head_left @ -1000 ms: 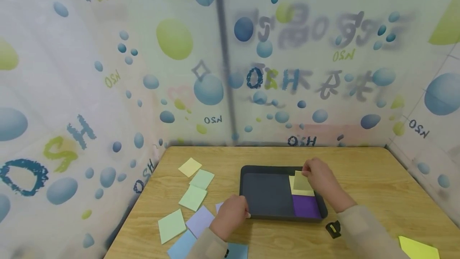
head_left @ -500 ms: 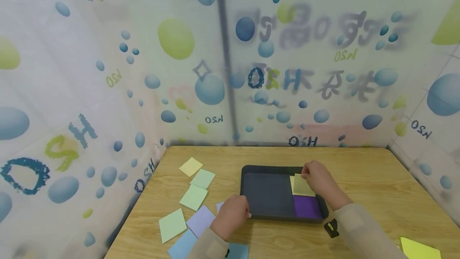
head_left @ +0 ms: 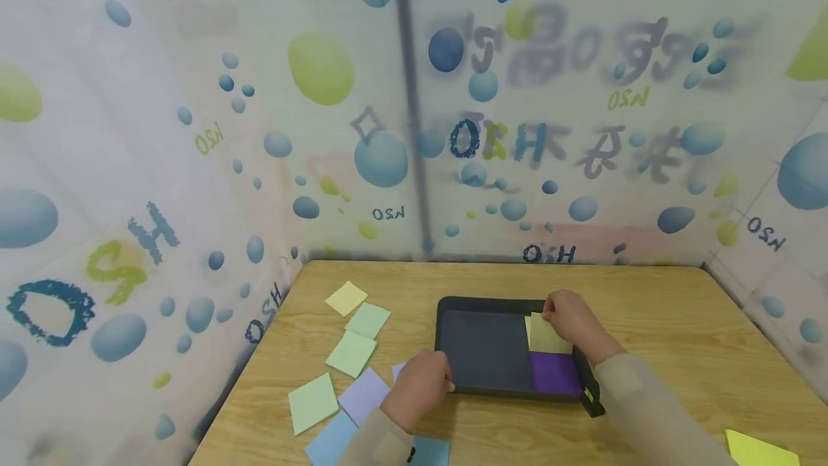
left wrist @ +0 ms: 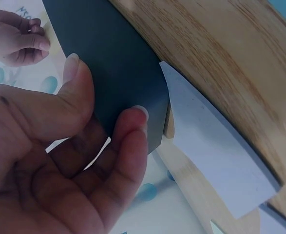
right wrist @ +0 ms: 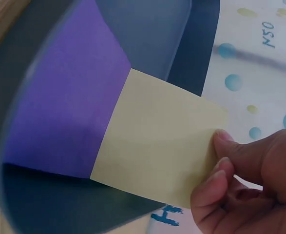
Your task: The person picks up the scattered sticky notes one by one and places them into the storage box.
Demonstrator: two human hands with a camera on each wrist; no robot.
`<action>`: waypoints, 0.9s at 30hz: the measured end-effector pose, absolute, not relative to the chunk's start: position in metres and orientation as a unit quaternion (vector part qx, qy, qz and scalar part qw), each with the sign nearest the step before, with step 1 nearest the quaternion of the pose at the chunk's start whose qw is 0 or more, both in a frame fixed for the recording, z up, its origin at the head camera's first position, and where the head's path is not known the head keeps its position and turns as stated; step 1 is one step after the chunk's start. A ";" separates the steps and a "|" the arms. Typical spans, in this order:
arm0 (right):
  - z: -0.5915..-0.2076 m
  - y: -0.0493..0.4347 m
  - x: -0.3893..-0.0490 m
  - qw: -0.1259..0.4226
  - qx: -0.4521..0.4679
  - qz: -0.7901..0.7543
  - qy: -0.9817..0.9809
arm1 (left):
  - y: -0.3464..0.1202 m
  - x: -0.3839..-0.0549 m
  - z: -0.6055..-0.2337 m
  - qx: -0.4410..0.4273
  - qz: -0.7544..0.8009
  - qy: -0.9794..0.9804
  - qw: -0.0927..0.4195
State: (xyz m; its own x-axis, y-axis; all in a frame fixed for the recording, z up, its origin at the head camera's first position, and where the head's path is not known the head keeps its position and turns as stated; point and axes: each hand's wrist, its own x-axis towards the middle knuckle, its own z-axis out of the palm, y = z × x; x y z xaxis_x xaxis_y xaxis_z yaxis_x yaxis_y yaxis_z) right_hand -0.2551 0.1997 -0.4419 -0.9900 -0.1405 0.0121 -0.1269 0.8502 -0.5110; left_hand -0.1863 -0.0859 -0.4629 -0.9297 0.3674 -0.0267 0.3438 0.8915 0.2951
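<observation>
My left hand (head_left: 417, 388) grips the near left corner of a dark shallow tray (head_left: 481, 351). In the left wrist view, thumb and fingertips hold the tray's wall. Over the tray's far right part, my right hand (head_left: 578, 322) pinches a pale yellow sticky note (right wrist: 152, 136) by its edge. Behind that note, a strip of another pale yellow note (head_left: 527, 336) shows. A purple sticky note (head_left: 554, 372) lies in the tray's near right corner, bordering the held note in the right wrist view.
Left of the tray lie a pale yellow note (head_left: 346, 298), several light green notes (head_left: 313, 403), lilac notes (head_left: 364, 396) and blue notes (head_left: 331, 439). A bright yellow note (head_left: 762, 449) is at the near right. A black strap piece (head_left: 591, 394) hangs by the right sleeve. Patterned sheeting (head_left: 323, 128) encloses the table.
The right hand has lowered the yellow note slightly, toward the purple note. The black strap piece has shifted left to the tray's near right corner. The left hand keeps its grip.
</observation>
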 end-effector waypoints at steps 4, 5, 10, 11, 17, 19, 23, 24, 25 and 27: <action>-0.444 0.201 -0.264 0.026 -0.059 -0.260 0.964 | -0.086 -0.187 -0.463 0.182 0.140 0.973 0.040; -0.445 0.202 -0.266 0.031 -0.054 -0.260 0.964 | -0.086 -0.187 -0.464 0.183 0.139 0.972 0.040; -0.447 0.201 -0.273 0.049 -0.041 -0.259 0.964 | -0.086 -0.186 -0.464 0.190 0.140 0.971 0.030; -0.448 0.200 -0.275 0.052 -0.038 -0.261 0.963 | -0.086 -0.186 -0.463 0.191 0.140 0.971 0.028; -0.455 0.198 -0.279 0.061 -0.028 -0.263 0.962 | -0.086 -0.184 -0.461 0.193 0.137 0.971 0.022; -0.456 0.197 -0.281 0.066 -0.023 -0.264 0.962 | -0.086 -0.184 -0.460 0.193 0.134 0.972 0.022; -0.461 0.198 -0.286 0.075 -0.017 -0.259 0.963 | -0.086 -0.183 -0.459 0.192 0.134 0.972 0.022; -0.462 0.198 -0.287 0.075 -0.019 -0.257 0.963 | -0.086 -0.182 -0.458 0.192 0.135 0.972 0.022; -0.463 0.198 -0.288 0.077 -0.019 -0.259 0.963 | -0.086 -0.182 -0.458 0.191 0.136 0.972 0.022; -0.466 0.198 -0.290 0.078 -0.020 -0.266 0.961 | -0.086 -0.181 -0.458 0.190 0.137 0.972 0.024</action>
State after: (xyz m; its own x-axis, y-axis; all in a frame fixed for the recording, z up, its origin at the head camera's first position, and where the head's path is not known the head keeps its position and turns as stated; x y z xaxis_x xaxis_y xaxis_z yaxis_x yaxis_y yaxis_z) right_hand -0.2905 0.1977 -0.4662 -0.9870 -0.0799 -0.1391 0.0029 0.8581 -0.5135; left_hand -0.1815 -0.0857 -0.4582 -0.9268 0.3755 0.0058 0.3624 0.8904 0.2754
